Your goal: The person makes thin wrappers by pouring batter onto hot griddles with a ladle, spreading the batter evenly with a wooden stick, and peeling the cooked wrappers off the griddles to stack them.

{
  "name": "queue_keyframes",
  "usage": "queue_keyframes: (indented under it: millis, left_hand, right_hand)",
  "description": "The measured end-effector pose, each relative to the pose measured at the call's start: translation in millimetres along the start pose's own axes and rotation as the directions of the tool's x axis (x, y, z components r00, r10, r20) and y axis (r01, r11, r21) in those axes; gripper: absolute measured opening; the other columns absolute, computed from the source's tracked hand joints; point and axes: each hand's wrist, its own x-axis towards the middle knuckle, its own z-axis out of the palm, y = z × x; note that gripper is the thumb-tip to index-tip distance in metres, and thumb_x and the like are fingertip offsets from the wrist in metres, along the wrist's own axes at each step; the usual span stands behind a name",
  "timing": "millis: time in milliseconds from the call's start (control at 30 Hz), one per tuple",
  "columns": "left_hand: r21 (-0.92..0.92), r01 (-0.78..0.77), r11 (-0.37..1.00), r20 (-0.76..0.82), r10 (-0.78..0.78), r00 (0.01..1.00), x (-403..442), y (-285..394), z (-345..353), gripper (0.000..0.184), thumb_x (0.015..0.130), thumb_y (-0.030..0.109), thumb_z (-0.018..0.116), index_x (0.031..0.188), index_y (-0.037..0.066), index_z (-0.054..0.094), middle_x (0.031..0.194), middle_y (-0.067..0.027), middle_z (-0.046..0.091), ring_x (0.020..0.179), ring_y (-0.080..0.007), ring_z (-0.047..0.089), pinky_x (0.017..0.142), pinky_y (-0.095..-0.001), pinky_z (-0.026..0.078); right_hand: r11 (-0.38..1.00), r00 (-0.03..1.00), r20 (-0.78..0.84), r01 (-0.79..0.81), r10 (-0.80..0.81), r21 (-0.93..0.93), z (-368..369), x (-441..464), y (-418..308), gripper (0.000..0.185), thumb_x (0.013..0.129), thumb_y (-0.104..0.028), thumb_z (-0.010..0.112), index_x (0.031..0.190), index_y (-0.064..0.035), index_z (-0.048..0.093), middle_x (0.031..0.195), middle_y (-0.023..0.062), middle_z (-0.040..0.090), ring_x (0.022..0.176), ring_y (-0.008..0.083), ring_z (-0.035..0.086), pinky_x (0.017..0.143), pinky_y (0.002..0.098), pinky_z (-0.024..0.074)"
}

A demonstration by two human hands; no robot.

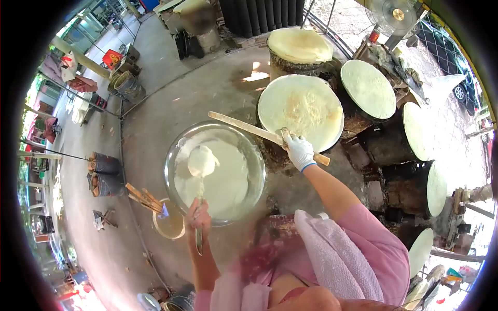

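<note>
My left hand (pixel 198 215), bare, is closed round the handle of a ladle (pixel 201 159) whose bowl is coated with pale batter. The ladle is over a wide metal basin (pixel 261 179) of creamy white batter (pixel 228 179). In a white glove with a dirty thumb and fingertips, my right hand (pixel 299 150) grips a long flat wooden stick (pixel 238 123) near its right end. The stick reaches from above the basin's rim across the lower edge of a round griddle (pixel 301 111), which bears a thin pale sheet with browned patches.
More round griddles with pale sheets (pixel 368 89) curve down the right side. A stack of flat sheets (pixel 300 45) stands at the top. Left of the basin are a round container (pixel 170 228) with wooden sticks and some buckets (pixel 106 184). A fan (pixel 397 14) is at the top right.
</note>
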Motion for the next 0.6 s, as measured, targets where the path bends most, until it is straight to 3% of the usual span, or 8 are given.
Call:
queue_keyframes:
  millis: [100, 200, 267, 333, 433, 467, 533, 600]
  left_hand:
    - [-0.059, -0.095, 0.994, 0.019, 0.096, 0.995, 1.1, -20.0, 11.1, 0.045, 0.108, 0.029, 0.033, 0.116, -0.015, 0.041, 0.067, -0.0062, 0.045, 0.037, -0.0117, 0.040, 0.034, -0.0223, 0.032]
    - [0.138, -0.213, 0.967, -0.066, 0.223, 0.972, -3.0, -30.0, 24.0, 0.039, 0.107, 0.027, 0.038, 0.114, -0.010, 0.047, 0.066, -0.0012, 0.045, 0.035, -0.0077, 0.038, 0.034, -0.0204, 0.028]
    - [0.323, -0.288, 0.902, -0.122, 0.341, 0.932, -1.8, -38.4, 34.3, 0.034, 0.106, 0.028, 0.043, 0.112, -0.005, 0.050, 0.066, 0.0004, 0.046, 0.034, -0.0066, 0.035, 0.033, -0.0198, 0.027]
    - [0.554, -0.339, 0.760, -0.145, 0.490, 0.860, 6.6, -50.4, 45.8, 0.028, 0.103, 0.030, 0.049, 0.109, 0.003, 0.052, 0.067, 0.0014, 0.048, 0.033, -0.0061, 0.031, 0.030, -0.0198, 0.025]
    - [0.621, -0.417, 0.664, -0.169, 0.632, 0.756, 17.4, -56.9, 49.4, 0.030, 0.101, 0.032, 0.053, 0.108, 0.004, 0.056, 0.072, -0.0002, 0.050, 0.033, -0.0059, 0.030, 0.030, -0.0196, 0.023]
    - [0.673, -0.426, 0.605, -0.139, 0.669, 0.730, 23.7, -61.5, 56.4, 0.034, 0.100, 0.034, 0.056, 0.107, 0.001, 0.057, 0.075, -0.0016, 0.051, 0.034, -0.0058, 0.029, 0.030, -0.0191, 0.022]
    - [0.737, -0.464, 0.492, -0.134, 0.779, 0.612, 43.5, -93.8, 95.1, 0.036, 0.102, 0.032, 0.053, 0.107, -0.004, 0.056, 0.064, 0.0014, 0.045, 0.031, -0.0057, 0.027, 0.029, -0.0200, 0.021]
    - [0.767, -0.505, 0.396, -0.066, 0.831, 0.552, 64.6, -123.6, 119.0, 0.038, 0.104, 0.030, 0.050, 0.107, -0.007, 0.055, 0.058, 0.0026, 0.042, 0.030, -0.0060, 0.025, 0.028, -0.0208, 0.020]
  right_hand:
    - [0.996, 0.998, 0.065, 0.001, 0.005, -0.092, -11.1, 23.8, 5.5, 0.038, 0.089, -0.018, 0.054, 0.128, -0.0196, 0.055, 0.095, 0.0085, 0.070, 0.088, 0.0310, 0.068, 0.071, 0.0461, 0.0551]
    - [0.990, 0.999, 0.020, 0.046, -0.044, -0.132, -58.6, 57.1, 19.8, 0.036, 0.087, -0.026, 0.060, 0.122, -0.0220, 0.059, 0.090, 0.0102, 0.070, 0.078, 0.0331, 0.069, 0.067, 0.0477, 0.0549]
    - [0.995, 0.988, 0.124, 0.094, -0.090, -0.025, -146.8, 92.2, 21.6, 0.041, 0.080, -0.025, 0.066, 0.121, -0.0240, 0.063, 0.091, 0.0133, 0.070, 0.082, 0.0347, 0.069, 0.069, 0.0481, 0.0546]
    - [0.991, 0.991, -0.006, 0.131, -0.131, 0.038, -174.4, 151.8, 48.3, 0.033, 0.083, -0.024, 0.064, 0.116, -0.0220, 0.067, 0.092, 0.0111, 0.071, 0.085, 0.0320, 0.069, 0.073, 0.0446, 0.0546]
    - [0.976, 0.972, -0.164, 0.189, -0.171, 0.105, -238.5, 244.4, 81.1, 0.031, 0.087, -0.021, 0.057, 0.115, -0.0232, 0.070, 0.098, 0.0124, 0.072, 0.087, 0.0322, 0.069, 0.076, 0.0450, 0.0545]
    - [0.976, 0.959, -0.188, 0.217, -0.214, -0.005, -262.8, 281.0, 98.0, 0.033, 0.086, -0.021, 0.058, 0.117, -0.0209, 0.069, 0.102, 0.0129, 0.071, 0.092, 0.0325, 0.069, 0.080, 0.0439, 0.0544]
    - [0.962, 0.947, -0.279, 0.214, -0.160, 0.171, -303.9, 331.5, 125.8, 0.036, 0.084, -0.021, 0.058, 0.118, -0.0165, 0.068, 0.108, 0.0144, 0.070, 0.101, 0.0325, 0.067, 0.087, 0.0418, 0.0530]
    - [0.904, 0.970, -0.240, 0.065, 0.043, 0.423, -322.1, 381.8, 168.8, 0.038, 0.082, -0.017, 0.064, 0.120, -0.0137, 0.068, 0.097, 0.0131, 0.072, 0.086, 0.0267, 0.069, 0.081, 0.0371, 0.0544]
